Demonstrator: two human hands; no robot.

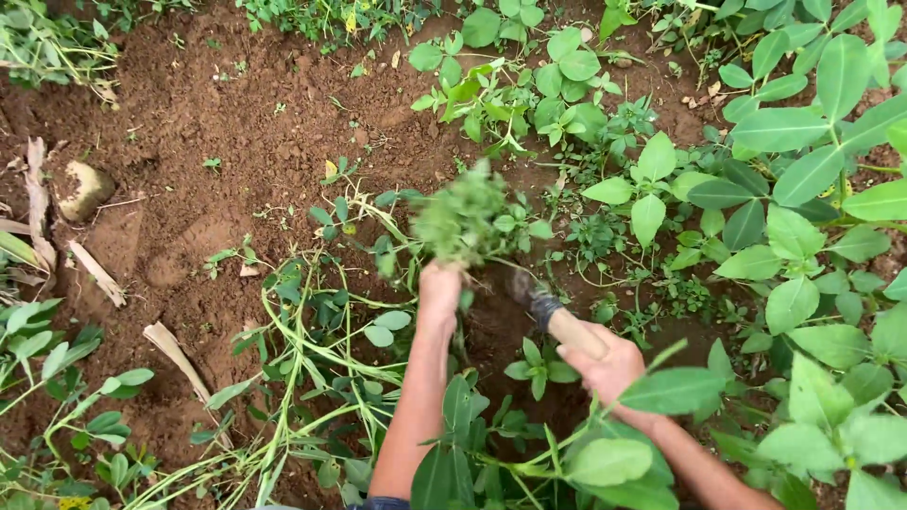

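The left hand [440,285] is closed around a blurred clump of small green weeds [463,219], held just above the reddish-brown soil [217,123]. The right hand [612,366] grips the pale wooden handle of a small dark-bladed digging tool [548,312], its blade at the ground beside the clump. Pulled green stems [302,349] lie heaped to the left; low weeds [605,236] remain rooted among the broad-leaved plants [803,189] on the right.

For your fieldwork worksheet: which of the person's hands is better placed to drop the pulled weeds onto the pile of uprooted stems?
Left, probably. The left hand already grips the clump of weeds, beside the pile of uprooted stems. The right hand holds a wooden-handled tool.
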